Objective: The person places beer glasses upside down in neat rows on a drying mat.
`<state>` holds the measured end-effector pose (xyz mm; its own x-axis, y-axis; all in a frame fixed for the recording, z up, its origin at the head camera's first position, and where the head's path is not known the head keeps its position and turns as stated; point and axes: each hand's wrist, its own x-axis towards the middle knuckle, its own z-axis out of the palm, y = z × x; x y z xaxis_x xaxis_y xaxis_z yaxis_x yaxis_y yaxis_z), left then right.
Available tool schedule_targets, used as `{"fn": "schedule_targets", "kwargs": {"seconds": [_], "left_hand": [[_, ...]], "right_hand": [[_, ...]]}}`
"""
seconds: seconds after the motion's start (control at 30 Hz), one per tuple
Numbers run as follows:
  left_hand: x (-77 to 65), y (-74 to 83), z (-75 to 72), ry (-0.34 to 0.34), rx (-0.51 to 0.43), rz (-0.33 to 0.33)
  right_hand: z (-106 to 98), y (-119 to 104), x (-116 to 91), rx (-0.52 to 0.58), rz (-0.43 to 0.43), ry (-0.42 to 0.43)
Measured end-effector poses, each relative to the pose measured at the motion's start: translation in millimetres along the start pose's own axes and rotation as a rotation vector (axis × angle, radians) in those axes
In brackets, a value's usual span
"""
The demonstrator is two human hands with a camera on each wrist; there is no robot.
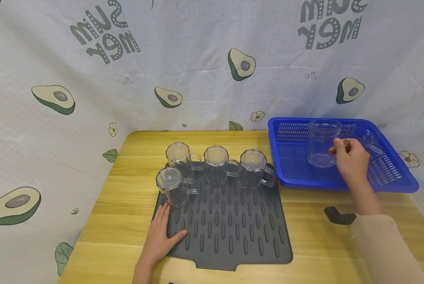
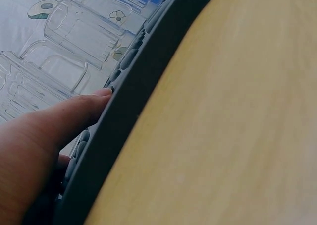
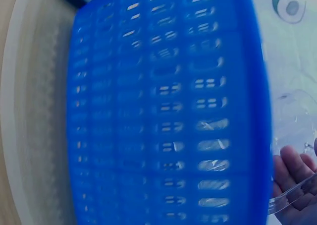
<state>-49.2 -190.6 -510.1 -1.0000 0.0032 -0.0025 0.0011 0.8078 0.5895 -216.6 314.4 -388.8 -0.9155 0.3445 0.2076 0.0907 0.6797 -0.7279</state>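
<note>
My right hand (image 1: 353, 159) pinches the handle of a clear glass mug (image 1: 319, 146), which stands mouth up over the blue basket (image 1: 343, 186). In the right wrist view, the basket's slotted wall hides much of that mug, and curled fingers (image 3: 290, 170) show at the edge. Another clear mug (image 1: 362, 132) lies behind the hand in the basket. My left hand (image 1: 157, 238) rests with spread fingers on the left edge of the dark grey drying mat (image 1: 229, 236), its fingertips right by the nearest upside-down mug (image 1: 170, 179). The left thumb (image 2: 86, 108) lies along the mat's rim.
More upside-down mugs stand along the mat's back edge: one at left (image 1: 178, 153), one in the middle (image 1: 216, 157), one at right (image 1: 253, 161). All handles point right. A wooden table (image 1: 126, 221) carries everything; an avocado-print curtain (image 1: 204, 79) hangs behind.
</note>
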Motion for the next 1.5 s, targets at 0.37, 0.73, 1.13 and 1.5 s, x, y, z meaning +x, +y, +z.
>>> {"fn": "schedule_targets", "kwargs": {"seconds": [0.37, 0.73, 1.13, 1.5], "left_hand": [[-0.5, -1.1, 0.2, 0.0, -0.001, 0.005], [-0.8, -0.8, 0.5, 0.006, -0.007, 0.002], [-0.6, -1.3, 1.1, 0.004, 0.001, 0.002], [0.3, -1.3, 0.9, -0.002, 0.001, -0.011]], "right_hand": [[-0.4, -23.2, -15.6, 0.14, -0.065, 0.119], [-3.2, -42.3, -28.0, 0.19, -0.107, 0.126], [-3.9, -61.0, -43.5, 0.238, -0.136, 0.148], [-1.7, -76.4, -61.3, 0.348, -0.186, 0.118]]}}
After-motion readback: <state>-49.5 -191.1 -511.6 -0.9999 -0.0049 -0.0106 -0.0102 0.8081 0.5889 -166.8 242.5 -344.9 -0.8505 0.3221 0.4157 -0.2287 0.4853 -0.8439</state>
